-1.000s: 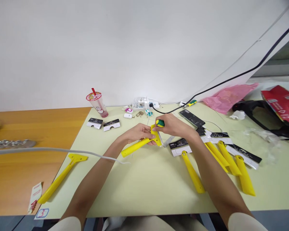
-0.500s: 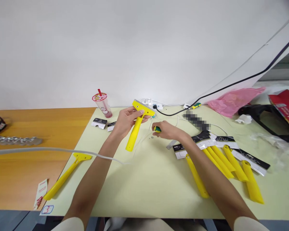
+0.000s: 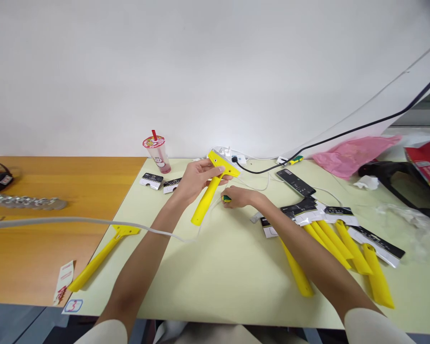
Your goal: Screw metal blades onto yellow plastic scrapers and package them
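The yellow scraper (image 3: 210, 192) has a wide, flat head with small dark holes and a plain, thick handle; its long axis slants, head toward one o'clock, handle end toward seven. It's up over the pale table (image 3: 218, 282) in the left hand (image 3: 192, 182), thumb in front, fingers behind, pinching the neck. At its three o'clock, the right hand (image 3: 242, 196) curls its fingers round a green-and-yellow tool (image 3: 226, 198).

Indoor workstation, workshop or office in type: a pale green tabletop (image 3: 232, 282) against a white wall (image 3: 200, 71), with power strip (image 3: 241, 157), carded yellow scrapers (image 3: 333, 238) and numbered corner label (image 3: 73, 306).
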Action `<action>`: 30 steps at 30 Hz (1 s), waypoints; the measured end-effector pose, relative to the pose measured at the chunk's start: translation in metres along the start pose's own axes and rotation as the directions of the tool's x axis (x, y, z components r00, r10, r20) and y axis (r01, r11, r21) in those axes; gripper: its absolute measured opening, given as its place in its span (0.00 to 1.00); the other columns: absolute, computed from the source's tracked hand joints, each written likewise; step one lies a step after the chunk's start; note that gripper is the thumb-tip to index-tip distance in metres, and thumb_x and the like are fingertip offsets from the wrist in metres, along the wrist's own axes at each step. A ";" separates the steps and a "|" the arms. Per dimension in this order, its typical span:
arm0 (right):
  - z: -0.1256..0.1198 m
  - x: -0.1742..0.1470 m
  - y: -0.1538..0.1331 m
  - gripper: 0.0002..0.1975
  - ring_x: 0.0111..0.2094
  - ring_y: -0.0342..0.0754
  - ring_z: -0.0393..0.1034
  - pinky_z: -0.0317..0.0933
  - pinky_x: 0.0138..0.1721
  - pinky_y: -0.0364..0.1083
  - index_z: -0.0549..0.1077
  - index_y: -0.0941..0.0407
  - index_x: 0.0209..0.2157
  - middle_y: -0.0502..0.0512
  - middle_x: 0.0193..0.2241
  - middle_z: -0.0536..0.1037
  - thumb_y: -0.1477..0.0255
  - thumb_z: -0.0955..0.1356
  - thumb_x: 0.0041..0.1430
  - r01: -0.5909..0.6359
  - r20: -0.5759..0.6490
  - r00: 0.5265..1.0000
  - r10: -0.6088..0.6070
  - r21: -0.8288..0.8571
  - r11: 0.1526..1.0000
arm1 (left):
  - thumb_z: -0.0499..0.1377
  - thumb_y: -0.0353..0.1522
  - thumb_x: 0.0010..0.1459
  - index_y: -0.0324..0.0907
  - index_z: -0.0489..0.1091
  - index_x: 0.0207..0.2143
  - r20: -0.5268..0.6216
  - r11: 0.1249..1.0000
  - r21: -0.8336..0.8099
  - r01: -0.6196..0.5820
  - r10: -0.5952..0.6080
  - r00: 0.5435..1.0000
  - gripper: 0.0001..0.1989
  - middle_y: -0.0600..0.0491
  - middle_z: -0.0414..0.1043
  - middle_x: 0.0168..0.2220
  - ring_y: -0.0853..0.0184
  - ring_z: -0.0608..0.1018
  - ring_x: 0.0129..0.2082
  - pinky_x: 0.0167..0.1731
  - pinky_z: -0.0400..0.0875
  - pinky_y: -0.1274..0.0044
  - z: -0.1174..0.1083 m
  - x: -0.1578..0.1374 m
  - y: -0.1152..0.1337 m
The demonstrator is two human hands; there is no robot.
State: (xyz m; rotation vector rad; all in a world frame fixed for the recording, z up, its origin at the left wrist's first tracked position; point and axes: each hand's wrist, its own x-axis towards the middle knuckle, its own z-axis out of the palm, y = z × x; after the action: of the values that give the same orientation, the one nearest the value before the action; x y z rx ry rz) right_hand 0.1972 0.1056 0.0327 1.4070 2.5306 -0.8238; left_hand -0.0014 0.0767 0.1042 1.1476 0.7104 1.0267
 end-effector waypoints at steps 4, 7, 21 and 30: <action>-0.015 -0.013 0.005 0.06 0.32 0.50 0.73 0.61 0.34 0.46 0.74 0.55 0.30 0.57 0.32 0.82 0.71 0.74 0.58 0.007 -0.031 1.000 -0.005 0.069 0.998 | 0.79 0.38 0.52 0.35 0.81 0.44 -0.022 1.000 -0.004 0.003 -0.003 1.000 0.22 0.40 0.85 0.45 0.53 0.88 0.46 0.57 0.82 0.61 -0.002 0.003 -0.002; -0.038 -0.044 0.010 0.08 0.33 0.47 0.73 0.63 0.37 0.45 0.77 0.56 0.38 0.55 0.34 0.84 0.66 0.69 0.66 0.029 -0.167 0.986 -0.005 0.142 0.989 | 0.79 0.38 0.52 0.35 0.81 0.44 -0.063 1.000 -0.018 -0.004 0.003 0.998 0.22 0.40 0.85 0.46 0.55 0.89 0.44 0.56 0.82 0.63 -0.006 0.007 -0.006; -0.060 -0.136 -0.015 0.18 0.17 0.40 0.53 0.50 0.17 0.46 0.77 0.51 0.35 0.50 0.25 0.76 0.52 0.78 0.60 0.565 -0.852 0.471 0.229 0.490 0.664 | 0.77 0.37 0.53 0.36 0.81 0.45 -0.041 0.996 0.002 0.090 -0.090 0.995 0.20 0.39 0.85 0.48 0.57 0.88 0.43 0.54 0.83 0.63 0.002 0.014 -0.034; -0.054 -0.121 -0.021 0.15 0.28 0.45 0.65 0.60 0.35 0.47 0.81 0.54 0.35 0.50 0.28 0.80 0.56 0.73 0.66 0.211 -0.653 0.756 0.048 0.312 0.926 | 0.79 0.40 0.52 0.36 0.82 0.45 0.033 0.992 0.023 0.121 -0.122 0.992 0.22 0.41 0.85 0.46 0.58 0.88 0.42 0.55 0.82 0.62 0.018 0.005 -0.031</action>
State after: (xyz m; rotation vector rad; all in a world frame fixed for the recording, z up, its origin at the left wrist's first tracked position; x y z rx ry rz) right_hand 0.2552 0.0347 0.1306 2.0115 3.0801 -1.0039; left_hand 0.0251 0.0715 0.0798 1.1238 0.7563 0.8968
